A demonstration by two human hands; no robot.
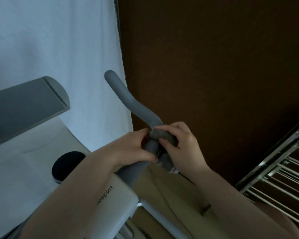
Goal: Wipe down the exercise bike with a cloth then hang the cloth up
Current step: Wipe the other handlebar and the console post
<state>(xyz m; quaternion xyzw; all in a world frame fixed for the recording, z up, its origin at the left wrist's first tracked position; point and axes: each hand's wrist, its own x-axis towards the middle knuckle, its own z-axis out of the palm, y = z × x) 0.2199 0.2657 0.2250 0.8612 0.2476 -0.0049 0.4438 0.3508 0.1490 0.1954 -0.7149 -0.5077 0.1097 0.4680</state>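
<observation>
The exercise bike's grey padded handlebar (pixel 128 99) curves up from the white bike body (pixel 117 192) in the middle of the view. A grey cloth (pixel 164 135) is wrapped over the handlebar near its bend, with a loose end (pixel 167 164) hanging below. My right hand (pixel 183 145) grips the cloth from the right side. My left hand (pixel 133 147) curls round the handlebar and the cloth's edge from the left. Part of the cloth is hidden under my fingers.
A grey console block (pixel 28 107) juts out at the left, with a black round knob (pixel 66 164) below it. A pale sheet (pixel 59 40) hangs behind. A dark brown wall (pixel 214 57) fills the right, and a metal drying rack (pixel 280 178) stands at lower right.
</observation>
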